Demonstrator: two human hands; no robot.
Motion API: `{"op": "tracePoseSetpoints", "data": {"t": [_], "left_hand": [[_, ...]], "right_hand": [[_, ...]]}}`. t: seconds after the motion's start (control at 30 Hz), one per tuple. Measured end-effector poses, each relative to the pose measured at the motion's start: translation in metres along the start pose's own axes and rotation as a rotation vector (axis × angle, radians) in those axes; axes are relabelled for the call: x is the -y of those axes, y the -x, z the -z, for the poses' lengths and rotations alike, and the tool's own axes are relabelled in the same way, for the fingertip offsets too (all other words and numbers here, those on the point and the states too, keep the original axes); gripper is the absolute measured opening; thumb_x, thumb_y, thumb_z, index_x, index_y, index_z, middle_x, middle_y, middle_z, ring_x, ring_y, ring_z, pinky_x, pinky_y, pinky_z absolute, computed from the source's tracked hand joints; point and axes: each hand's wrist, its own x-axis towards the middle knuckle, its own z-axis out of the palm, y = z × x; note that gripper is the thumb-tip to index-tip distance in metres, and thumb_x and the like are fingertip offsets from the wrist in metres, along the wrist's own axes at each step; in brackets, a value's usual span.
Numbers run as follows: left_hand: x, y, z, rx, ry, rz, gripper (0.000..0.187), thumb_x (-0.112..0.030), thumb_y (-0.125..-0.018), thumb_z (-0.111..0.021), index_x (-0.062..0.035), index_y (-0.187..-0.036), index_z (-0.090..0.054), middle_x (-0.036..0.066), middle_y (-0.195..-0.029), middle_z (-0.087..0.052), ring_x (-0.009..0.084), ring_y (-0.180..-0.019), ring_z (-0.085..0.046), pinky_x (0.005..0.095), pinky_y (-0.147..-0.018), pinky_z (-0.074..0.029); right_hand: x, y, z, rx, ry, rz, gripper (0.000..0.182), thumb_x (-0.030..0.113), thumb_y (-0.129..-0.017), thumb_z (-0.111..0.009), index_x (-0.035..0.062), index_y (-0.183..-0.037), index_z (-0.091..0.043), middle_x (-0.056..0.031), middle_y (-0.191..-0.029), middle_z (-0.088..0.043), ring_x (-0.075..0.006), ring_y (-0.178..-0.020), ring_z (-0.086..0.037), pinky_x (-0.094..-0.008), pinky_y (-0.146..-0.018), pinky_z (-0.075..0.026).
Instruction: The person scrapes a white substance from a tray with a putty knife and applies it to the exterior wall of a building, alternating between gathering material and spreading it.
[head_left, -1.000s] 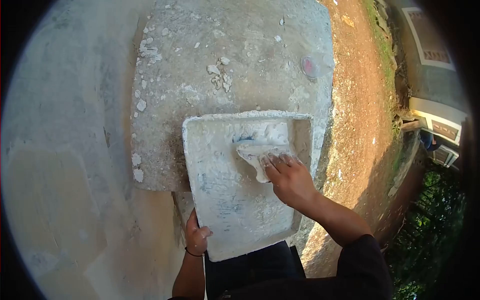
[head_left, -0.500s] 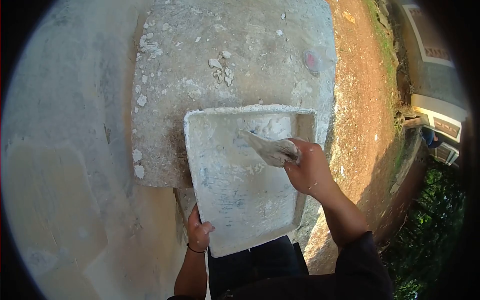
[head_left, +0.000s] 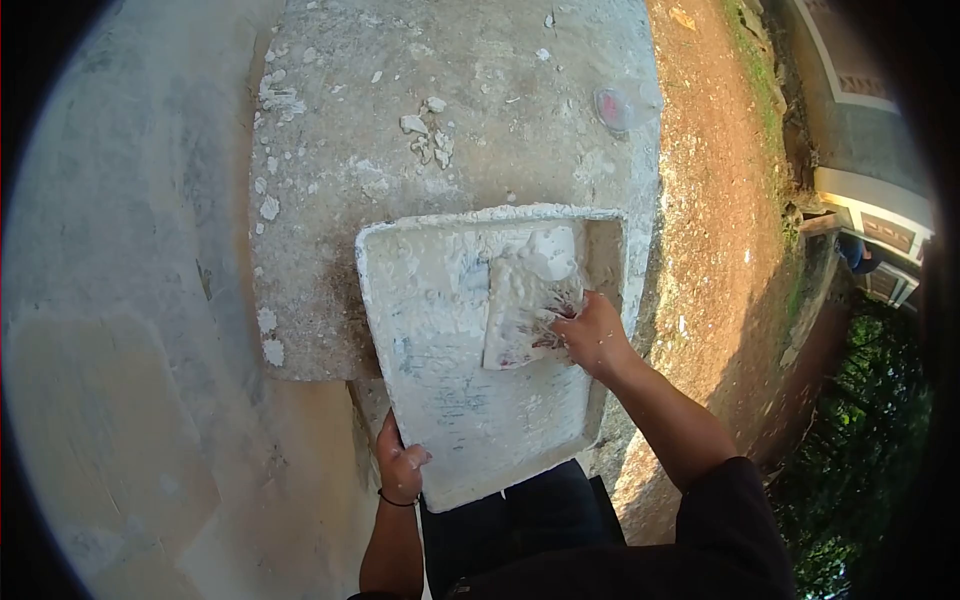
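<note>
A shallow rectangular tray (head_left: pixel 460 420), white with dried and wet putty, is tilted in front of me. My left hand (head_left: pixel 402 465) grips its lower left edge, thumb over the rim. In my right hand (head_left: pixel 598 338) is a flat scraper (head_left: pixel 520 315), its broad face towards me and smeared with wet putty. The scraper is over the upper right part of the tray, by a mound of white putty (head_left: pixel 553 250). The fingers behind the scraper are partly hidden.
Beyond the tray lies a putty-spattered board (head_left: pixel 340 150) with dried lumps (head_left: pixel 428 135) and a clear round lid-like piece (head_left: pixel 613 110). A smooth wall (head_left: pixel 130 200) stands on the left. Reddish ground (head_left: pixel 715 220) runs along the right, with a person (head_left: pixel 857 254) far off.
My right hand has turned the scraper from nearly edge-on to broad face up, moving it slightly down within the tray. My left hand keeps its grip on the tray.
</note>
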Motion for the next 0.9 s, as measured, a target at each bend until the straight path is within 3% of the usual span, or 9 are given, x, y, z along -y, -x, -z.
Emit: {"op": "tracePoseSetpoints", "data": {"t": [0.17, 0.33, 0.47, 0.57, 0.63, 0.67, 0.7, 0.77, 0.9], "left_hand": [[0.003, -0.001, 0.000, 0.004, 0.050, -0.026, 0.075, -0.010, -0.052, -0.043, 0.0108, -0.124, -0.040, 0.014, -0.110, -0.055, 0.0212, -0.099, -0.055, 0.0259, -0.085, -0.042], [0.001, 0.000, 0.000, 0.001, 0.026, -0.021, 0.076, -0.011, -0.052, -0.043, 0.0108, -0.124, -0.040, 0.014, -0.110, -0.055, 0.0215, -0.099, -0.055, 0.0257, -0.084, -0.043], [-0.002, 0.001, -0.001, 0.009, 0.035, -0.009, 0.076, -0.012, -0.052, -0.043, 0.0110, -0.124, -0.040, 0.014, -0.110, -0.055, 0.0215, -0.098, -0.055, 0.0252, -0.083, -0.043], [0.000, 0.002, 0.003, 0.009, -0.001, 0.024, 0.075, -0.012, -0.053, -0.043, 0.0111, -0.124, -0.039, 0.015, -0.110, -0.055, 0.0216, -0.098, -0.055, 0.0248, -0.083, -0.043], [0.001, 0.001, 0.002, 0.006, -0.002, 0.005, 0.075, -0.012, -0.053, -0.043, 0.0111, -0.124, -0.039, 0.014, -0.110, -0.056, 0.0215, -0.098, -0.055, 0.0247, -0.082, -0.043], [0.002, 0.001, 0.001, -0.001, -0.003, -0.011, 0.075, -0.012, -0.053, -0.043, 0.0111, -0.125, -0.039, 0.014, -0.110, -0.056, 0.0214, -0.097, -0.055, 0.0246, -0.082, -0.043], [0.003, 0.001, 0.001, 0.000, -0.003, -0.012, 0.075, -0.012, -0.053, -0.043, 0.0111, -0.125, -0.039, 0.014, -0.110, -0.056, 0.0214, -0.097, -0.055, 0.0246, -0.082, -0.043], [0.004, 0.001, 0.000, 0.003, -0.002, -0.045, 0.075, -0.012, -0.053, -0.044, 0.0112, -0.125, -0.039, 0.014, -0.110, -0.056, 0.0213, -0.097, -0.055, 0.0243, -0.082, -0.043], [0.005, 0.001, -0.001, -0.002, 0.017, -0.042, 0.076, -0.012, -0.053, -0.044, 0.0113, -0.125, -0.039, 0.014, -0.109, -0.056, 0.0206, -0.096, -0.056, 0.0237, -0.080, -0.043]], "right_hand": [[-0.017, 0.008, -0.004, 0.045, 0.003, -0.063, 0.035, 0.007, -0.069, -0.061, -0.0068, -0.101, -0.057, -0.0218, -0.090, -0.064, -0.0333, -0.084, -0.063, -0.0349, -0.076, -0.048], [-0.024, 0.031, -0.001, 0.175, -0.129, -0.186, 0.032, 0.006, -0.069, -0.061, -0.0073, -0.098, -0.059, -0.0195, -0.090, -0.065, -0.0251, -0.079, -0.064, -0.0340, -0.073, -0.049], [-0.001, 0.047, 0.022, 0.164, -0.123, -0.197, 0.031, 0.005, -0.070, -0.060, -0.0080, -0.098, -0.058, -0.0175, -0.090, -0.066, -0.0209, -0.079, -0.064, -0.0331, -0.072, -0.049], [0.010, 0.048, 0.031, 0.150, -0.288, -0.042, 0.033, 0.004, -0.070, -0.061, -0.0084, -0.100, -0.056, -0.0182, -0.089, -0.065, -0.0248, -0.080, -0.064, -0.0348, -0.073, -0.049], [0.038, 0.055, 0.030, -0.032, 0.416, 0.444, 0.039, 0.005, -0.067, -0.064, -0.0078, -0.103, -0.055, -0.0203, -0.092, -0.062, -0.0300, -0.084, -0.063, -0.0370, -0.073, -0.050], [0.042, 0.057, 0.025, -0.051, 0.670, 0.591, 0.039, 0.008, -0.070, -0.062, -0.0069, -0.106, -0.054, -0.0229, -0.097, -0.060, -0.0372, -0.087, -0.060, -0.0399, -0.074, -0.051], [0.040, 0.055, 0.016, -0.052, 0.670, 0.591, 0.039, 0.008, -0.070, -0.062, -0.0069, -0.106, -0.054, -0.0229, -0.097, -0.060, -0.0372, -0.087, -0.060, -0.0399, -0.074, -0.051], [0.024, 0.044, -0.010, -0.179, 0.967, 0.916, 0.039, 0.010, -0.074, -0.057, -0.0087, -0.107, -0.053, -0.0248, -0.101, -0.059, -0.0374, -0.087, -0.060, -0.0394, -0.074, -0.052], [-0.001, 0.029, -0.045, -0.205, 1.087, 0.992, 0.036, 0.011, -0.075, -0.053, -0.0112, -0.103, -0.055, -0.0266, -0.098, -0.059, -0.0365, -0.087, -0.061, -0.0397, -0.072, -0.054]]}}
